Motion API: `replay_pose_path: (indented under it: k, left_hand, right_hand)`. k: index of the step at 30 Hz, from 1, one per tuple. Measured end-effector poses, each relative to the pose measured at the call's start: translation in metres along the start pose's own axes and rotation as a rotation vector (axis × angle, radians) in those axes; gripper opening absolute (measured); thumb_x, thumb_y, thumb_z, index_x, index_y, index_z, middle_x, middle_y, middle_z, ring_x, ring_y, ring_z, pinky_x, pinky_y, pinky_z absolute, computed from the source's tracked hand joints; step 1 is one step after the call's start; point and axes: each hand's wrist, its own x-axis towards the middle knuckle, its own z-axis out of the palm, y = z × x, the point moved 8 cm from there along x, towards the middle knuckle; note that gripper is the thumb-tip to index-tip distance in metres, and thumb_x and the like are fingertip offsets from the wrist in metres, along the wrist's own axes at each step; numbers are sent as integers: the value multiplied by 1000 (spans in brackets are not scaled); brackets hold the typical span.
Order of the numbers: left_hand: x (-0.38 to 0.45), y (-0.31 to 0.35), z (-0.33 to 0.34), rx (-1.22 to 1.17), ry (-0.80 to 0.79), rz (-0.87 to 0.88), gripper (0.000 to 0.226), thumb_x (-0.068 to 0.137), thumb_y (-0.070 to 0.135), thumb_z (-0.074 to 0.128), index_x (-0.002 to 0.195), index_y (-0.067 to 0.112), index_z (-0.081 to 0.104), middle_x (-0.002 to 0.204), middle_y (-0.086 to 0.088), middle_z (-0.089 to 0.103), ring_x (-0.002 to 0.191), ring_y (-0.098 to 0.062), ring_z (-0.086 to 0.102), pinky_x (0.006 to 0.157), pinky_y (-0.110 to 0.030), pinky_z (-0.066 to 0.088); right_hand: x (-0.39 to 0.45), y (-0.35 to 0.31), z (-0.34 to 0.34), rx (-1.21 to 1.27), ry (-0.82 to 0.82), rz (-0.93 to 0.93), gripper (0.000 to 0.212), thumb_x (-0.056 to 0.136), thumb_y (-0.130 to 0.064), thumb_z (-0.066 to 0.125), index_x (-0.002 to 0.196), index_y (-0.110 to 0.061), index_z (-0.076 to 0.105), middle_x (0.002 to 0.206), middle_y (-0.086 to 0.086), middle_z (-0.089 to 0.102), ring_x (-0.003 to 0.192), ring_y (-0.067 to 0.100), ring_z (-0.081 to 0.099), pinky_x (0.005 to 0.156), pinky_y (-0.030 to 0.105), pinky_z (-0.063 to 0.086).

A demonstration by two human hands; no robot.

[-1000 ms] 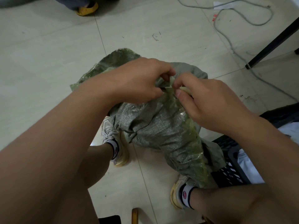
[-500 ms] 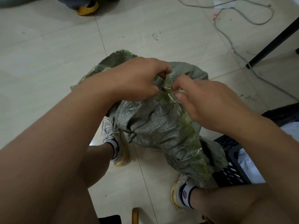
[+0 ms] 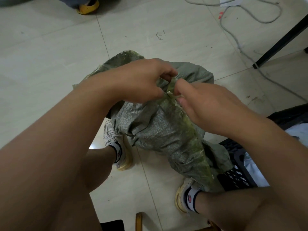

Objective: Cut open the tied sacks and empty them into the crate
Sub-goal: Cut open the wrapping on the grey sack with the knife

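A grey-green woven sack (image 3: 160, 129) with a glossy yellow-green strip down its side stands on the floor between my feet. My left hand (image 3: 143, 80) and my right hand (image 3: 205, 104) meet at its bunched top, each pinching the sack's material at the seam there. The fingertips are almost touching each other. A thin dark loop shows between them; I cannot tell whether it is a tie. The black slatted crate (image 3: 236, 174) sits at the lower right, partly behind the sack and my right forearm. No cutting tool is visible.
White material (image 3: 255, 170) lies inside the crate. A grey cable (image 3: 233, 35) snakes over the tiled floor at the upper right, beside a black furniture leg (image 3: 280, 42). Another person's yellow shoe (image 3: 87, 6) is at the top. A wooden chair edge (image 3: 139, 220) shows below.
Both hands stay at the sack's top. The fingers have shifted slightly and closed nearer together on the seam; the sack's upper folds moved a little.
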Motion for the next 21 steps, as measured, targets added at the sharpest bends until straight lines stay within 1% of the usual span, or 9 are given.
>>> replay_pose_path:
  k: [2,4,7,9,11,14,18,20,21]
  left_hand:
    - [0,-2,1,-21,0,-5,65,91,7,62,148,26,38,144,11,49,58,33,40,56,7,32]
    - [0,-5,-1,-14,12,-23,62,91,10,63,146,29,41,143,14,50,59,32,41,56,-1,36]
    - [0,-9,-5,31,39,-56,56,91,13,62,142,32,45,140,16,53,58,21,44,57,-8,29]
    - [0,-10,-5,45,44,-64,59,92,11,61,144,31,43,142,14,52,55,21,43,56,-6,29]
    - [0,-7,-5,21,41,-49,60,92,10,60,145,29,42,143,12,51,56,29,41,54,-1,32]
    - [-3,1,-3,-82,30,-8,62,92,6,59,147,26,40,144,11,50,70,39,39,53,6,32]
    - [-4,2,-3,-77,15,-7,62,93,3,56,148,24,39,144,9,50,79,37,38,55,7,31]
    - [-4,-1,-5,-11,31,-27,59,93,6,57,146,25,41,142,10,51,71,29,48,60,4,32]
    - [-4,-5,-6,30,42,-43,60,93,8,57,147,26,40,143,9,50,77,21,51,68,1,33]
  right_hand:
    - [0,1,0,12,1,5,9,100,-27,39,106,-20,38,66,-2,45,54,18,43,46,34,37]
    - [-1,1,-8,37,40,1,13,98,-28,39,106,-18,42,61,-6,42,50,15,40,44,31,32]
    - [-5,4,-21,133,126,30,9,97,-21,48,103,-14,50,51,-10,39,41,12,39,41,26,27]
    - [-7,5,-26,160,158,41,7,95,-16,53,101,-13,53,47,-11,35,37,9,36,41,24,22]
    - [-7,5,-25,172,144,47,6,94,-15,54,100,-14,53,44,-11,31,35,6,32,41,24,19]
    - [-3,4,-11,161,70,44,9,97,-19,50,105,-15,48,47,-7,32,39,9,32,41,29,20]
    - [-1,7,-2,174,24,60,9,101,-22,48,107,-18,43,50,-5,36,42,11,35,42,31,22]
    - [-2,10,-6,218,54,86,5,100,-22,49,103,-20,45,48,-5,38,41,16,37,43,30,22]
    - [-3,12,-12,253,105,105,3,98,-21,50,101,-20,49,48,-4,40,45,18,43,43,29,22]
